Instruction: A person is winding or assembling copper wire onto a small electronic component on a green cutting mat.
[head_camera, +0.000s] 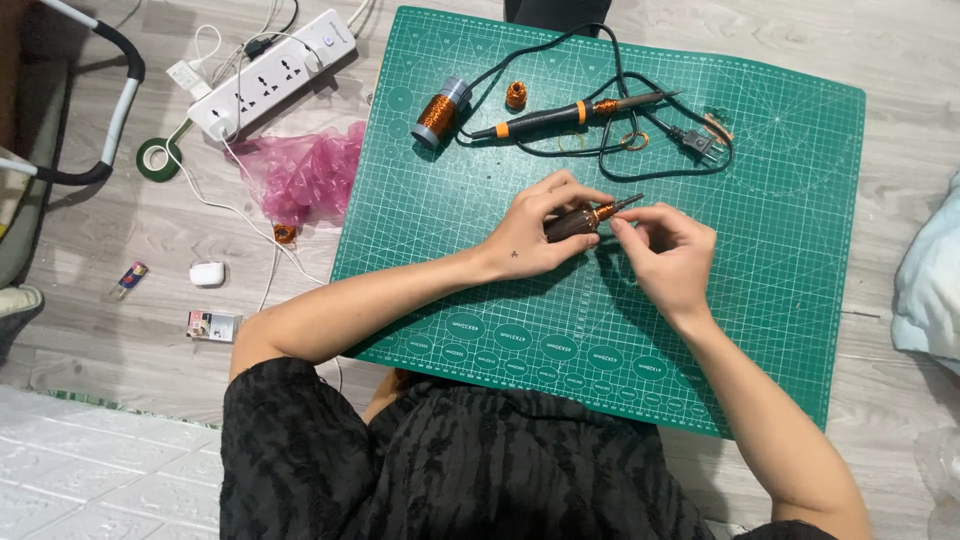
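At the middle of the green cutting mat (780, 250), which lies on the floor, we see the left hand (530, 235) clenched around the dark handle of a soldering iron (590, 217), its metal tip pointing toward two o'clock. Our right hand (668, 255) pinches something at the copper-wound collar just below the tip; whether it holds wire we cannot tell. Toward twelve o'clock lie a second soldering iron (570, 115) with its black cord and a spool of copper wire (438, 113). Off the mat at ten o'clock sit a white power strip (270, 75) and a pink plastic bag (305, 175).
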